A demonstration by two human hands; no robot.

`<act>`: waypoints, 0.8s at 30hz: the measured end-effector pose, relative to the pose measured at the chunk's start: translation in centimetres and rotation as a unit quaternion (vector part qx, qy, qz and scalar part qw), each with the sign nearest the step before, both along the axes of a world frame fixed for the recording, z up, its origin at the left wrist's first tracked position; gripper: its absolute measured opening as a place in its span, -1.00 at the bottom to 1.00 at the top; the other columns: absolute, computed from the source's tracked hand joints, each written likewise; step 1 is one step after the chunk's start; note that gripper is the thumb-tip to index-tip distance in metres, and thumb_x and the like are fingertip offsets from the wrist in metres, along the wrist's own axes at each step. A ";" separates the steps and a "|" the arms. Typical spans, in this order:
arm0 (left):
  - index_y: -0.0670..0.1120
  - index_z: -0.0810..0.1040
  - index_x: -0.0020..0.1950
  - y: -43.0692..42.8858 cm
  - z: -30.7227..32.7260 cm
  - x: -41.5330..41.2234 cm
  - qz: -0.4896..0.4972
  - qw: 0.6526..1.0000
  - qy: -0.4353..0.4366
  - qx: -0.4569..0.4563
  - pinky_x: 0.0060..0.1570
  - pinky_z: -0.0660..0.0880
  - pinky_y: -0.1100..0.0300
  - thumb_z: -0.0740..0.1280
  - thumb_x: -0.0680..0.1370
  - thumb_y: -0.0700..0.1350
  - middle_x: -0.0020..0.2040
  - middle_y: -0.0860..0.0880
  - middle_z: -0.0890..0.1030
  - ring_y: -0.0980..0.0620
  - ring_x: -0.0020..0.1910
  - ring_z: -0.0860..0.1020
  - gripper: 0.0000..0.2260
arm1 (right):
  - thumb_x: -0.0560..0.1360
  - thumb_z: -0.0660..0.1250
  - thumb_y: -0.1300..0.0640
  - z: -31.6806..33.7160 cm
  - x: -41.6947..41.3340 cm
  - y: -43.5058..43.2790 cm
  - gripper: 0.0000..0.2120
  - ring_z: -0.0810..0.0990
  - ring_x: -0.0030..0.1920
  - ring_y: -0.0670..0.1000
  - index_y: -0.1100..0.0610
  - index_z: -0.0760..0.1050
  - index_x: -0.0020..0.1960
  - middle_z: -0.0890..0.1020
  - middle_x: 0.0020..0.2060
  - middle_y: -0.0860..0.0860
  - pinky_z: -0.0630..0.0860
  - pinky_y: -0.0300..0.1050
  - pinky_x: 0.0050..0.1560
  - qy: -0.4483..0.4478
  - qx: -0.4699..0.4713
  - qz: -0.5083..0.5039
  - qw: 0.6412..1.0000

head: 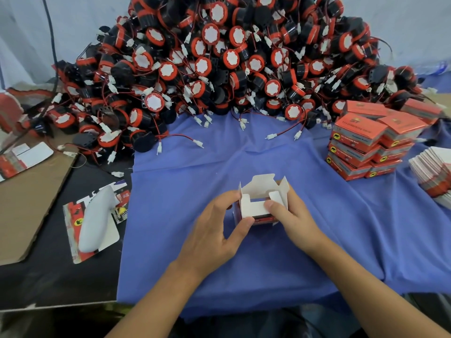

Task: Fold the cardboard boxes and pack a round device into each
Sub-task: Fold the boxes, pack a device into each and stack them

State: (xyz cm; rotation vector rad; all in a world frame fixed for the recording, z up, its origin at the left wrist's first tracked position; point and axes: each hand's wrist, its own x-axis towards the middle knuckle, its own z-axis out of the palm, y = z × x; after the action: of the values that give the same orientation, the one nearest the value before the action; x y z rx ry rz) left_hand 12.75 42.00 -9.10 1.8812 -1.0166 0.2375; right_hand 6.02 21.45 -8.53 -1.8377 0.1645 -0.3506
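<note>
While both forearms reach in from the bottom edge and meet over the blue cloth (195, 172), I see the two hands gathered on one small cardboard box (253, 203) that stands on the cloth just in front of me. The left hand (217, 232) grips it from the left: its fingers are curled against the box's left wall and its thumb is pinched on the near lower corner, with the wrist angled inward. The right hand (292, 220) holds the opposite side, its thumb pressed onto the white near flap and the remaining fingers wrapped behind the right wall, mostly hidden from me. The box is red outside and white inside; its top flaps stand up, unfolded, and I cannot tell whether anything sits inside. Beyond it, well apart from the hands, a tall heap of black-and-red round devices (207, 69) with red wires and white plugs fills the far side of the worktop (61, 284). To the right, closed red packed boxes (361, 147) are stacked several high, with a slanting pile of flat box blanks (434, 172) beside them at the edge. On the left, a brown cardboard sheet (29, 203) lies off the cloth, and near it a white moulded object (95, 223) rests on a printed card (109, 234).
</note>
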 end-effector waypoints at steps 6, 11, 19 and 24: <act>0.20 0.32 0.50 0.0 0.2 0.4 -0.003 1.000 -0.026 0.004 0.32 0.39 0.32 0.26 0.69 0.13 0.40 0.20 0.43 0.18 0.34 0.46 -0.62 | 0.61 0.24 -0.27 0.0 -0.1 0.3 -0.64 0.63 0.02 -0.01 -0.18 0.43 0.34 0.64 0.10 -0.14 0.56 0.01 -0.04 -0.025 -0.048 -0.009 0.999; 0.19 0.47 0.42 0.0 0.2 0.4 0.005 1.000 0.004 0.020 0.25 0.51 0.22 0.20 0.69 0.16 0.35 0.09 0.44 0.13 0.35 0.46 -0.69 | 0.61 0.15 -0.37 -0.1 -0.6 0.9 -0.55 0.63 0.13 -0.04 -0.29 0.18 0.43 0.63 0.16 -0.20 0.51 -0.19 0.00 -0.041 -0.110 -0.017 0.993; 0.08 0.54 0.38 -0.1 0.3 0.5 0.007 1.000 0.016 0.012 0.28 0.49 0.21 0.22 0.70 0.09 0.35 0.07 0.47 0.08 0.35 0.48 -0.71 | 0.62 0.06 -0.39 0.2 -0.9 1.1 -0.74 0.57 0.12 -0.08 -0.40 0.21 0.27 0.52 0.16 -0.32 0.43 -0.38 0.01 -0.070 -0.198 -0.031 0.977; 0.02 0.57 0.37 -0.1 0.2 0.6 0.007 1.000 0.008 0.006 0.34 0.46 0.16 0.23 0.71 0.04 0.42 0.05 0.45 0.12 0.38 0.47 -0.72 | 0.65 0.11 -0.32 0.6 -0.8 1.1 -0.68 0.54 0.15 -0.13 -0.16 0.37 0.25 0.48 0.19 -0.33 0.45 -0.31 0.07 -0.109 -0.241 -0.019 0.964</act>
State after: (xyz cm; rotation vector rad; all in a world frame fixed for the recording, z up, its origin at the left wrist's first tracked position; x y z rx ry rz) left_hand 13.36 41.86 -8.93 1.8976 -0.9969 0.2246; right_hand 5.23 22.54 -7.98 -2.2577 -0.0452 -0.6623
